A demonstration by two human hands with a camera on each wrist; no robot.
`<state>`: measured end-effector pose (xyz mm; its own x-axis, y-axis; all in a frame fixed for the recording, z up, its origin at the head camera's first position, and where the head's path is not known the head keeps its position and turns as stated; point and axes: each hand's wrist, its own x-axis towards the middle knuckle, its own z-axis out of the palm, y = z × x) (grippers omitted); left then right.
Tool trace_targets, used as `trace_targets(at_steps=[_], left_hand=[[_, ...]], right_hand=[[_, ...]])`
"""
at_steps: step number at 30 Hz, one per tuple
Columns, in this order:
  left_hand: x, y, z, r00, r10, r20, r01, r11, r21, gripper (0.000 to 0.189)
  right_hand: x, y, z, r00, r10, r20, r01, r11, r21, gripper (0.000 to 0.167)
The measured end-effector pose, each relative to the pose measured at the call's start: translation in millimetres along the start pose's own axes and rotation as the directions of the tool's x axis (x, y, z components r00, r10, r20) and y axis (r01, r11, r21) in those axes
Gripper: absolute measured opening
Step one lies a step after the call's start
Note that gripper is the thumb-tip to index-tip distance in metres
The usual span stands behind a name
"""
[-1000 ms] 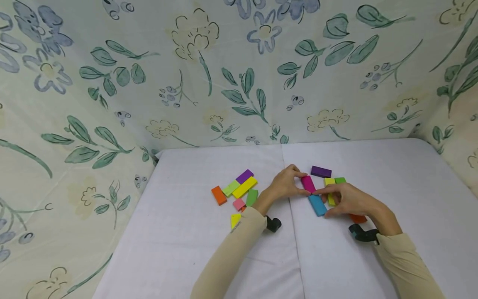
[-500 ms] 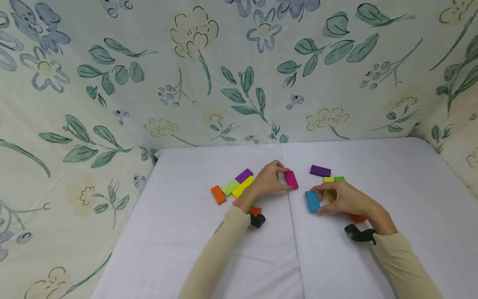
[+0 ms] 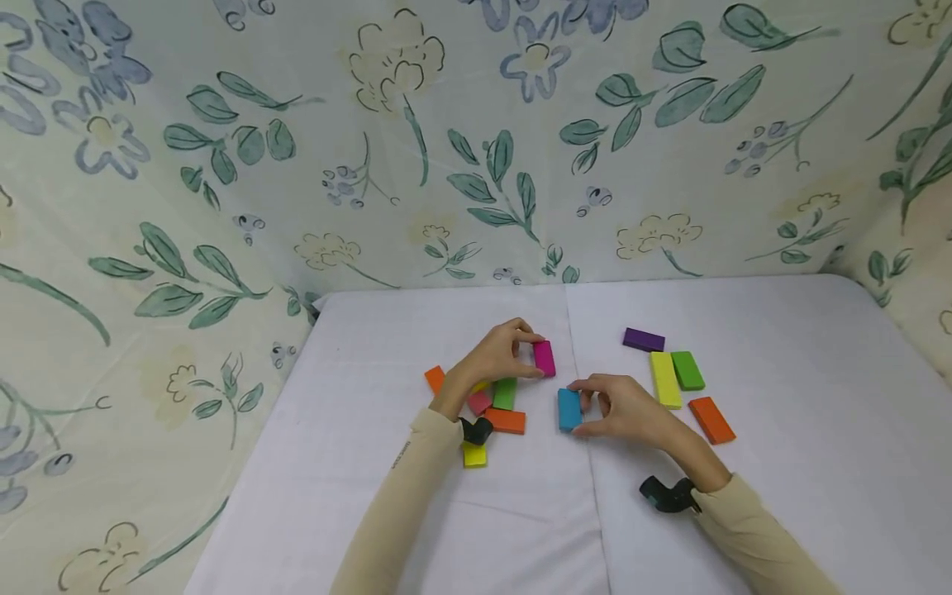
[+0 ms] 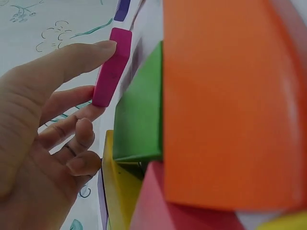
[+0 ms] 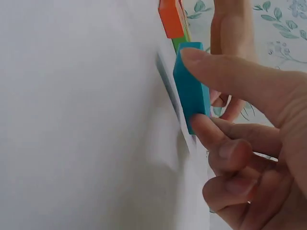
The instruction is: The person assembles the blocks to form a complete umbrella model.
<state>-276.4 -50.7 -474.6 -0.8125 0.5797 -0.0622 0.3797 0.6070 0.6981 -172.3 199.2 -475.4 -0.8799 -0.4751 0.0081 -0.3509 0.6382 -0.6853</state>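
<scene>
My left hand (image 3: 491, 359) pinches a magenta block (image 3: 545, 359) by its two ends, between thumb and fingers. In the left wrist view the magenta block (image 4: 113, 68) leans at a slant, with a green block (image 4: 140, 110) and a large-looking orange block (image 4: 230, 105) close by. Just right of it and nearer the body, my right hand (image 3: 621, 406) pinches a blue block (image 3: 568, 411) the same way. A shadow lies beside the blue block (image 5: 191, 88) on the white cloth in the right wrist view. Under my left wrist sits a cluster of blocks, partly hidden.
The left cluster shows an orange block (image 3: 506, 421), a green block (image 3: 505, 394), a pink block (image 3: 479, 402) and a yellow block (image 3: 474, 456). On the right lie a purple block (image 3: 644, 340), a yellow block (image 3: 665, 380), a green block (image 3: 687, 371) and an orange block (image 3: 711, 421).
My left hand has carried the magenta block leftward toward the left cluster. My right hand has taken hold of the blue block and brought it left, away from the right-hand blocks.
</scene>
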Motion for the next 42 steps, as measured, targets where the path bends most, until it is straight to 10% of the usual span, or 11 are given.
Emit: trace_targets(at_steps=[42], left_hand=[[6.5, 6.9, 3.3, 0.999, 0.013, 0.049, -0.016, 0.998, 0.066, 0.050]], right_hand=[[5.9, 8.4, 26.3, 0.994, -0.100, -0.053, 0.106, 0.987, 0.124, 0.057]])
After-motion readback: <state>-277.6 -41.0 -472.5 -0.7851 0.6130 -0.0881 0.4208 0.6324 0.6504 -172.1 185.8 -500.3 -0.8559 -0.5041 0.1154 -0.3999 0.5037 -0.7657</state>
